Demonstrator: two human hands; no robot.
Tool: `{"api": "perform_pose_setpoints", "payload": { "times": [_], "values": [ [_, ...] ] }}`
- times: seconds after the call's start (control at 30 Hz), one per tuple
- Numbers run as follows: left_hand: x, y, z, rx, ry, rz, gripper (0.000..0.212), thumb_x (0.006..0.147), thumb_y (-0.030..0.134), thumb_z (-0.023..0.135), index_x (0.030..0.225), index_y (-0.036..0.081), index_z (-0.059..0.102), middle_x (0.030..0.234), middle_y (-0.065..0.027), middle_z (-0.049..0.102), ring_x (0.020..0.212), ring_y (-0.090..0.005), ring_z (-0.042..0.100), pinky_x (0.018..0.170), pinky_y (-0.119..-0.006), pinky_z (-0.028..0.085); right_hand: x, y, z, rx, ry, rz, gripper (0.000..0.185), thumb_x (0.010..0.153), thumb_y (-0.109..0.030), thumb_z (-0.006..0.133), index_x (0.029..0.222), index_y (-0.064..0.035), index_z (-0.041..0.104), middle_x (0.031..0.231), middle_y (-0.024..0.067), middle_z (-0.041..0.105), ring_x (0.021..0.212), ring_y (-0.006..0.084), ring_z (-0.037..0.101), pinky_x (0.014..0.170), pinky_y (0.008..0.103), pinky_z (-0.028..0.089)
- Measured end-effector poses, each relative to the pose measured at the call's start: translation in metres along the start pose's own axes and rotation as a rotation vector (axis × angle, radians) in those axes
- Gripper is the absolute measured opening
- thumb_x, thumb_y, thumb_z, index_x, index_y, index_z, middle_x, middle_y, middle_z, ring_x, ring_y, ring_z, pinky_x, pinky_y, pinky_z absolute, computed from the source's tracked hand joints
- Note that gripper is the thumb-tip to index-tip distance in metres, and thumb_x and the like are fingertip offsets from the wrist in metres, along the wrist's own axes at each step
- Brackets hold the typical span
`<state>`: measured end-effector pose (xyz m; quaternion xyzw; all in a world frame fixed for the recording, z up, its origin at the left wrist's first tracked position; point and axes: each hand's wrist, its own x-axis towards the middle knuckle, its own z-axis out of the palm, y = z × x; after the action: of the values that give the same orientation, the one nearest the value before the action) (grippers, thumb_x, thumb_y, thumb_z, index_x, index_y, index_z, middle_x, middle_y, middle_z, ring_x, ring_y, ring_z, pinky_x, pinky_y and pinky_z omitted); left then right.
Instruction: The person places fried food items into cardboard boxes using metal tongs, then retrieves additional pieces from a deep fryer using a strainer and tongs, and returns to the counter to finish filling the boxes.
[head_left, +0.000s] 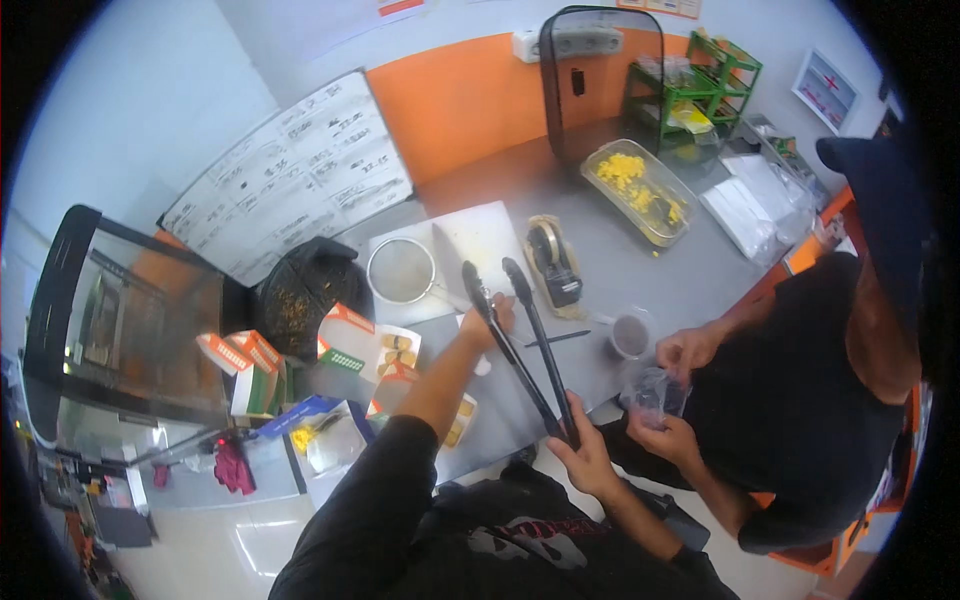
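Note:
My right hand (586, 459) grips a pair of long tongs (543, 352) near the hinge end, with the black-tipped arms spread apart over the counter. Partly behind the tongs, my left hand (478, 331) reaches to the front edge of a white cutting board (480, 217). Its fingers are beside the handle of a round mesh strainer (401, 270); whether they hold anything is hidden. A knife blade (453, 251) appears to lie on the board. Left of my left forearm stand open cardboard boxes (349, 341) with golden food pieces (397, 349) inside.
A co-worker's hands (664, 435) hold a clear plastic container at the right. Nearby are a lidded cup (631, 335), a black pen (559, 339), a tape dispenser (555, 262) and a plastic tub (660, 236) of yellow food. A glass-fronted cabinet (142, 322) stands left.

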<state>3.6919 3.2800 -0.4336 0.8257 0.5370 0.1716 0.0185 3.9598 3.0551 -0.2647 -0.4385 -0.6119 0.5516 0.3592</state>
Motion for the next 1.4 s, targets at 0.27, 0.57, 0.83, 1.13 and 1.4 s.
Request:
{"api": "perform_pose_setpoints", "payload": {
  "times": [0.27, 0.57, 0.83, 1.13, 1.4],
  "values": [
    [-0.007, 0.003, -0.121, 0.07, -0.058, 0.049, 0.017, 0.092, 0.025, 0.056, 0.1, 0.013, 0.064, 0.104, -0.0186, 0.065, 0.093, -0.0364, 0.066, 0.084, -0.046, 0.053, -0.004, -0.005, 0.016, -0.017, -0.055, -0.06, 0.087, 0.09, -0.018, 0.069, 0.157, 0.0049, 0.018, 0.108, 0.0116, 0.061, 0.097, 0.015, 0.057, 0.09, 0.0304, 0.047],
    [-0.095, 0.043, -0.315, 0.219, -0.094, 0.175, 0.014, 0.085, 0.013, 0.059, 0.098, 0.012, 0.065, 0.11, -0.009, 0.053, 0.097, -0.0285, 0.061, 0.079, -0.039, 0.057, -0.019, -0.013, 0.064, 0.362, 0.021, -0.155, 0.079, 0.098, -0.012, 0.051, 0.162, -0.0083, 0.005, 0.116, 0.0078, 0.049, 0.064, 0.01, 0.047, 0.049, 0.0227, 0.038],
    [-0.392, 0.114, -0.473, 0.272, 0.362, 0.415, 0.019, 0.075, 0.022, 0.069, 0.088, 0.015, 0.056, 0.106, -0.0076, 0.06, 0.101, -0.0285, 0.066, 0.084, -0.04, 0.062, -0.068, -0.058, 0.209, 0.399, -0.109, -0.342, 0.067, 0.102, -0.044, 0.055, 0.148, -0.005, 0.027, 0.105, 0.0053, 0.045, 0.058, 0.0113, 0.047, 0.044, 0.0241, 0.038],
    [-0.778, 0.243, -0.557, -0.293, 0.849, -0.353, 0.015, 0.067, -0.008, 0.061, 0.076, 0.004, 0.057, 0.091, -0.0124, 0.067, 0.082, -0.0281, 0.069, 0.101, -0.048, 0.054, -0.2, -0.117, 0.501, 0.552, -0.544, -0.364, 0.087, 0.1, -0.052, 0.053, 0.159, -0.0061, 0.009, 0.105, 0.0084, 0.045, 0.061, 0.0143, 0.049, 0.047, 0.028, 0.04],
    [-0.963, 0.264, -0.518, 0.181, 1.496, -1.021, 0.028, 0.09, -0.017, 0.057, 0.078, 0.004, 0.044, 0.094, -0.011, 0.041, 0.077, -0.0257, 0.069, 0.093, -0.054, 0.055, -0.28, -0.119, 0.709, 0.44, -1.174, -0.313, 0.082, 0.103, -0.044, 0.047, 0.158, -0.0009, 0.005, 0.111, 0.0108, 0.046, 0.069, 0.0114, 0.049, 0.054, 0.0256, 0.044]
  ]
}}
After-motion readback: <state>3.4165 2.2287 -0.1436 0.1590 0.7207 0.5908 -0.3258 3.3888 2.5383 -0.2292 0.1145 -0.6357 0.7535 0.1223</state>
